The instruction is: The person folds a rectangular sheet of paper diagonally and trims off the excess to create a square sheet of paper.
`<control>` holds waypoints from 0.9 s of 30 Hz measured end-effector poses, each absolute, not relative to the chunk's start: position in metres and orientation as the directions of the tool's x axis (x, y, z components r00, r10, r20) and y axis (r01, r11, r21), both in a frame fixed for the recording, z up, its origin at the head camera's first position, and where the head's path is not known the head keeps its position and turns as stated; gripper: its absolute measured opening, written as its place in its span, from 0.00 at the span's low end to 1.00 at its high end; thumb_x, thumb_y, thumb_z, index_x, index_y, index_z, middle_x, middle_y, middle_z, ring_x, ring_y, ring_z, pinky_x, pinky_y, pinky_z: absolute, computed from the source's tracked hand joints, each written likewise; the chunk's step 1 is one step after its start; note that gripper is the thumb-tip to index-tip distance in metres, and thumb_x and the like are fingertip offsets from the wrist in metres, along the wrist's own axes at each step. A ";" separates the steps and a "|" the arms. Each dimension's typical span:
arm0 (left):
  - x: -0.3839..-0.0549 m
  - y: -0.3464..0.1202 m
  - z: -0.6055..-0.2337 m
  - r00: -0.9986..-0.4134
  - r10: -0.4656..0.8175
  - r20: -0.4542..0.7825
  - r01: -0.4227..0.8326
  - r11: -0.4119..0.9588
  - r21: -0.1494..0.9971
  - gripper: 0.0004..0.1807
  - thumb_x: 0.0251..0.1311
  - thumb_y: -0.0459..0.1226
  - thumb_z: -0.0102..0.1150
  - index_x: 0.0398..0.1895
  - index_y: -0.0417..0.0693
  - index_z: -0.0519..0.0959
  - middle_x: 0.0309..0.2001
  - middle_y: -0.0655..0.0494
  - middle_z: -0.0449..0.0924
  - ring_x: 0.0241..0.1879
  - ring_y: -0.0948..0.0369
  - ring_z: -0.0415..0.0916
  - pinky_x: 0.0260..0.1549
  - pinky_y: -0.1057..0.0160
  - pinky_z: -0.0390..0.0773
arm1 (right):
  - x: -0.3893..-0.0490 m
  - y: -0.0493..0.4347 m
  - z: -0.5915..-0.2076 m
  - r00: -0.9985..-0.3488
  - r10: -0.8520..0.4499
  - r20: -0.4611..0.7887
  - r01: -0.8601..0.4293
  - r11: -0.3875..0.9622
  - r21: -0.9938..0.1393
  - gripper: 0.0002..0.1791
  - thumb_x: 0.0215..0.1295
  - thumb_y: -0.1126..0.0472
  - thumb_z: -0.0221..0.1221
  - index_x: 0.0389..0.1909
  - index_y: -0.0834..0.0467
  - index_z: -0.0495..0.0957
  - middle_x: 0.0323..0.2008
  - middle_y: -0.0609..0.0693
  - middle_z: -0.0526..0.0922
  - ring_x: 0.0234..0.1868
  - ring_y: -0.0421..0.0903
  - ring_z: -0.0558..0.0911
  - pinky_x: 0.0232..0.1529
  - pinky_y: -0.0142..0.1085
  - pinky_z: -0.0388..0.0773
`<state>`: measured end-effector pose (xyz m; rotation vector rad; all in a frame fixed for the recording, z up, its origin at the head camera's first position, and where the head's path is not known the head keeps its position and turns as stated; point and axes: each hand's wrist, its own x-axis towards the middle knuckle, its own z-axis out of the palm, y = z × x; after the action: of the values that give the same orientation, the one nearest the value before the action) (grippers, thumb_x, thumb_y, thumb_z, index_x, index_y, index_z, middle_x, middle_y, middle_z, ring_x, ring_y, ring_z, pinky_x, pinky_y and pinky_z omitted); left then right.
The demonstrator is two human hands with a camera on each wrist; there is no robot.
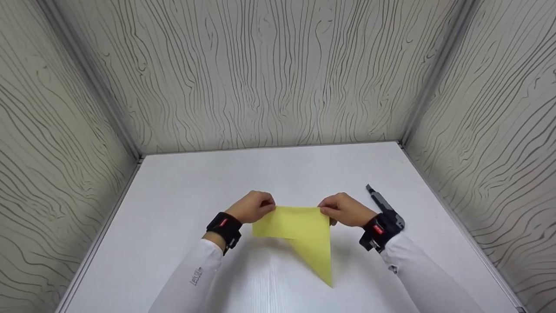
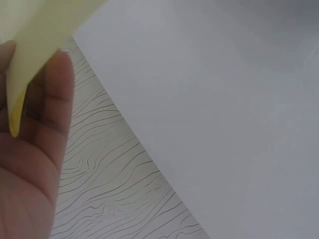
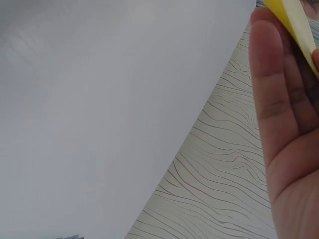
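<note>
A sheet of yellow paper [image 1: 299, 224] is held up above the white table, its top edge stretched between both hands. One pointed corner hangs down at the lower right, and the left part looks folded or shorter. My left hand [image 1: 256, 207] pinches the upper left corner between thumb and fingers. At the upper right corner, my right hand [image 1: 347, 209] pinches the paper the same way. In the left wrist view the paper [image 2: 45, 40] passes between thumb and fingers. Only a small edge of the paper [image 3: 294, 25] shows in the right wrist view.
A grey and black utility knife [image 1: 382, 203] lies on the white table [image 1: 195, 174] beyond the right wrist, partly hidden by the wrist strap. Wood-grain panels [image 1: 278, 78] enclose the table at the back and both sides.
</note>
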<state>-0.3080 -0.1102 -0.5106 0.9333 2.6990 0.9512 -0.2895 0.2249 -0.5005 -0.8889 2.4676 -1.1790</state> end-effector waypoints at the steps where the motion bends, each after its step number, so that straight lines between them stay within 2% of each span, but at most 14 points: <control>1: -0.309 -0.111 -0.511 -0.804 0.589 0.082 0.508 0.609 0.609 0.08 0.78 0.33 0.59 0.43 0.39 0.86 0.38 0.52 0.86 0.36 0.63 0.75 0.41 0.60 0.80 | -0.289 0.225 -0.501 -0.785 -0.619 0.034 -0.408 0.474 -0.781 0.11 0.82 0.66 0.58 0.47 0.68 0.87 0.32 0.58 0.90 0.27 0.37 0.84 0.31 0.30 0.84; 5: -0.311 -0.115 -0.513 -0.820 0.565 0.088 0.481 0.599 0.640 0.10 0.79 0.32 0.56 0.47 0.38 0.87 0.44 0.47 0.89 0.42 0.59 0.80 0.48 0.54 0.84 | -0.288 0.227 -0.504 -0.817 -0.572 0.068 -0.386 0.456 -0.802 0.10 0.80 0.66 0.60 0.41 0.69 0.88 0.28 0.60 0.90 0.25 0.38 0.84 0.29 0.29 0.84; 7: -0.311 -0.117 -0.513 -0.834 0.544 0.093 0.463 0.597 0.655 0.09 0.78 0.32 0.58 0.47 0.39 0.88 0.43 0.47 0.89 0.42 0.59 0.81 0.48 0.53 0.84 | -0.288 0.229 -0.505 -0.823 -0.563 0.074 -0.380 0.450 -0.809 0.10 0.79 0.67 0.60 0.40 0.69 0.87 0.27 0.61 0.89 0.24 0.38 0.84 0.28 0.29 0.84; 15: -0.313 -0.127 -0.515 -0.916 0.393 0.081 0.300 0.535 0.790 0.09 0.72 0.38 0.71 0.34 0.44 0.89 0.30 0.59 0.83 0.29 0.65 0.74 0.31 0.67 0.77 | -0.289 0.235 -0.508 -0.834 -0.550 0.050 -0.326 0.418 -0.848 0.11 0.80 0.66 0.60 0.43 0.71 0.87 0.30 0.63 0.90 0.25 0.38 0.86 0.30 0.30 0.86; 21: -0.314 -0.129 -0.512 -0.951 0.284 0.118 0.229 0.399 0.888 0.12 0.65 0.38 0.77 0.27 0.42 0.88 0.24 0.61 0.83 0.24 0.65 0.74 0.28 0.66 0.79 | -0.290 0.239 -0.514 -0.845 -0.533 0.042 -0.286 0.383 -0.878 0.12 0.81 0.66 0.59 0.46 0.72 0.86 0.33 0.63 0.90 0.27 0.38 0.86 0.33 0.31 0.88; 27: -0.315 -0.130 -0.509 -0.955 0.278 0.101 0.181 0.280 0.943 0.08 0.67 0.35 0.75 0.36 0.37 0.91 0.31 0.55 0.90 0.30 0.66 0.83 0.34 0.65 0.86 | -0.290 0.243 -0.518 -0.860 -0.509 0.036 -0.260 0.376 -0.889 0.12 0.81 0.65 0.59 0.47 0.72 0.86 0.35 0.62 0.90 0.28 0.38 0.87 0.34 0.31 0.88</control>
<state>-0.3152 -0.1295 -0.5092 0.4398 2.4459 1.7834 -0.2899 0.2430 -0.5177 -0.6837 2.3934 -1.4786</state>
